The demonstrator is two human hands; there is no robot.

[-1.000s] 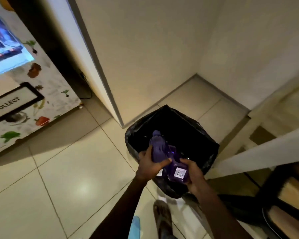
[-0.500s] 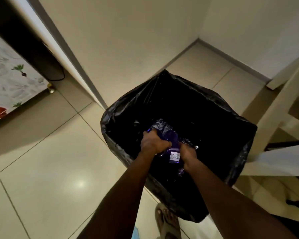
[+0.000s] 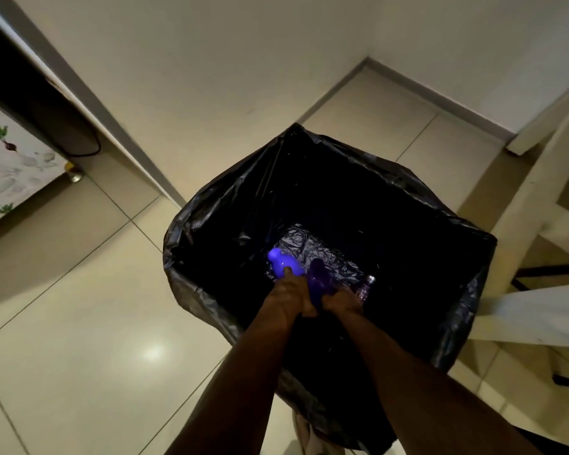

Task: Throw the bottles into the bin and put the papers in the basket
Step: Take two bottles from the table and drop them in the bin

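Both my hands reach deep into the bin [image 3: 211, 231], which is lined with a black plastic bag. My left hand [image 3: 288, 292] grips a bright purple bottle [image 3: 281, 261] low inside the bin. Beside it my right hand [image 3: 337, 298] holds a darker purple bottle [image 3: 321, 277]. A third, clear bottle [image 3: 365, 287] lies at the bottom just right of my right hand; whether that hand touches it I cannot tell. No papers or basket are in view.
The bin stands on a tiled floor [image 3: 89, 323] near a wall corner [image 3: 368, 60]. A cabinet printed with vegetables [image 3: 10, 172] is at the left. White furniture legs [image 3: 532, 205] stand close to the bin's right side.
My hands have gone from above the bin's rim down to near its bottom with the purple bottles. The camera has moved closer over the bin.
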